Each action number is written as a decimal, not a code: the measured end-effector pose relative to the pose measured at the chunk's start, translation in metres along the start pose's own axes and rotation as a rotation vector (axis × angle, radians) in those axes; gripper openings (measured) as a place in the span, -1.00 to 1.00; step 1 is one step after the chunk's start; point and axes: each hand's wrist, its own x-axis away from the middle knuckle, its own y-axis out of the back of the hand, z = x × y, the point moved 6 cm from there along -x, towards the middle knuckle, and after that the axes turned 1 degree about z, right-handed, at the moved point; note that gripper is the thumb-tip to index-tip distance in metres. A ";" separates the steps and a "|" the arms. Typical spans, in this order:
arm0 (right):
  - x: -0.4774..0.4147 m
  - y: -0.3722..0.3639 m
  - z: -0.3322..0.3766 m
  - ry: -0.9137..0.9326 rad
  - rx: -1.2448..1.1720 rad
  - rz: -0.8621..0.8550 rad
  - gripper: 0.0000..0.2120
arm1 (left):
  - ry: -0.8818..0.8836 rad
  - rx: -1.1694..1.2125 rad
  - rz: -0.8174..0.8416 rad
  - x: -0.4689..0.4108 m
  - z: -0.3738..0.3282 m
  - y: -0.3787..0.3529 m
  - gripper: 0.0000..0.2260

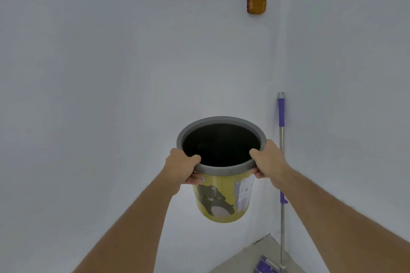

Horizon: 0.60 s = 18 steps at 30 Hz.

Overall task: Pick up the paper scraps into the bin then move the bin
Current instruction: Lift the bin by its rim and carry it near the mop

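While both hands grip, round bin (221, 197) hangs.

pale bluish-white walls (111, 73) meet in a corner; a purple-handled mop (281, 162) leans there, orange box (257, 2) mounted above, grey floor (244, 257) below.

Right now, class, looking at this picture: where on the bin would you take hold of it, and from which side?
Grip the yellow bin by its grey rim, one hand on each side. The rim juts out past the tapering wall, giving fingers a ledge underneath and thumbs a hold over the top. The left hand and right hand hold it this way, and the bin hangs upright.
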 end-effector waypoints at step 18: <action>-0.104 -0.006 -0.011 0.050 0.064 0.029 -0.70 | 0.042 0.005 -0.068 -0.085 0.002 -0.044 -0.82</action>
